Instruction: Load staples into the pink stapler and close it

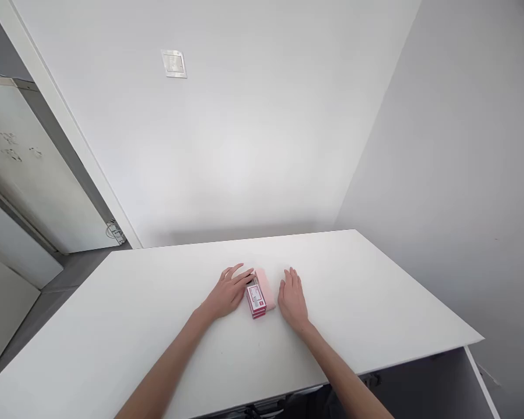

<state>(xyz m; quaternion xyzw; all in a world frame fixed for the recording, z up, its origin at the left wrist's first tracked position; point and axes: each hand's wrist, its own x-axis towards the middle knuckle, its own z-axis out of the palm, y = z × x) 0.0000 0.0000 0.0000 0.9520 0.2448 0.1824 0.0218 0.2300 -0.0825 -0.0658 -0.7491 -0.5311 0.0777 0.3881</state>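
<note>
A small pink box [259,294] with a red and white label lies on the white table [157,326], near the middle. My left hand [229,290] rests on the table just left of the box, fingers spread, with the fingertips touching its far left end. My right hand [292,298] lies flat on the table just right of the box, fingers stretched out and together, a small gap apart from it. Neither hand holds anything.
The table stands in a corner, with a white wall behind and a grey wall to the right. A switch plate [173,63] is on the back wall. A doorway and white cabinet [21,169] are at the left. The table's near right corner [480,337] drops off.
</note>
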